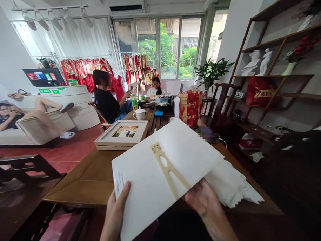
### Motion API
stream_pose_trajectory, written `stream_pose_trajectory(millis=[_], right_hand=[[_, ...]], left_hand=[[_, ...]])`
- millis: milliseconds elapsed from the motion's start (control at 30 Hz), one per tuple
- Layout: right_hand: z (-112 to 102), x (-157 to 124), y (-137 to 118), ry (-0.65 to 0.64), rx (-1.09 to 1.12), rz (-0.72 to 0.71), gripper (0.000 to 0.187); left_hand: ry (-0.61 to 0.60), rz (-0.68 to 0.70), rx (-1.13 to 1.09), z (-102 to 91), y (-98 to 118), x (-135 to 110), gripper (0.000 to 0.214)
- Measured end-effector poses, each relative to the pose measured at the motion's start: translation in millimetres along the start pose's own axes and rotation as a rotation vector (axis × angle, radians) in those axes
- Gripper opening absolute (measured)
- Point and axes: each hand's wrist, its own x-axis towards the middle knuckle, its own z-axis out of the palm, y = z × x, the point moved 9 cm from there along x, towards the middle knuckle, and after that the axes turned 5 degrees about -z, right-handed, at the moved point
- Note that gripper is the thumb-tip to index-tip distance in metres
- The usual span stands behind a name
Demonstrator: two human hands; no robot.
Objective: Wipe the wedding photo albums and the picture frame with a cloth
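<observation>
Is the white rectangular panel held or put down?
Held: left hand grips the white panel, thumb on top; right hand at its edge.

One white panel (151, 183), two statuettes (265, 63) and three other people (108, 99) show.

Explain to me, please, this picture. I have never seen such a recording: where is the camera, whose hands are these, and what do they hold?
There is no machine here. A person wears a camera on the head, so we look forward and down past their own two bare hands. The left hand grips a white board, thumb on top; the right hand is at its near right edge, fingers partly hidden. On the board lies a flat beige piece with two legs.

On the wooden table are stacked frames, a lidded cup, a bottle, a bag and a white pile, cloth or paper. Three other people are farther back.
</observation>
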Motion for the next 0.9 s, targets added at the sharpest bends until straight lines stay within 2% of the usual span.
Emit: stream_pose_trajectory(millis=[33, 100, 133, 167, 233, 300, 400, 533, 600, 667, 700, 767, 900], right_hand=[[-10, -9, 2, -0.125, -0.139, 0.016, 0.059], [-47, -25, -6, -0.210, -0.468, -0.030, 0.051], [-68, -31, -19, -0.189, -0.650, -0.145, 0.052], [-89, -36, -35, -0.113, -0.841, -0.282, 0.053], [-115, -41, -45, -0.099, -1.141, -0.377, 0.057], [-127, -38, -42, -0.155, -1.325, -0.426, 0.058], [-123, -24, -26, -0.295, -1.433, -0.507, 0.062], [-116, 6, -4, -0.456, -1.420, -0.560, 0.068], [-116, 18, 6, -0.516, -1.335, -0.571, 0.061], [-122, 24, 11, -0.508, -1.208, -0.565, 0.050], [-127, 26, 12, -0.460, -1.136, -0.551, 0.043], [-150, 30, 5, -0.210, -0.972, -0.496, 0.034], [-217, 8, -24, 0.549, -0.659, -0.405, 0.043]], left_hand=[[0.019, -0.030, 0.014, -9.7, 3, 4, 0.038], [0.074, -0.073, 0.042, -30.5, 9, 9, 0.034], [0.091, -0.096, 0.058, -38.7, 11, 11, 0.034], [0.089, -0.124, 0.077, -44.0, 11, 13, 0.035], [0.077, -0.150, 0.113, -49.2, 12, 15, 0.035], [0.061, -0.150, 0.145, -48.5, 11, 17, 0.034], [0.024, -0.157, 0.180, -40.9, 8, 20, 0.035], [-0.045, -0.185, 0.203, -29.9, 6, 20, 0.036], [-0.061, -0.204, 0.221, -27.5, 5, 19, 0.036], [-0.059, -0.212, 0.233, -27.4, 5, 19, 0.037], [-0.061, -0.211, 0.235, -27.5, 5, 19, 0.039], [-0.084, -0.206, 0.238, -25.9, 5, 21, 0.045], [-0.156, -0.202, 0.231, -16.9, 2, 28, 0.055]])
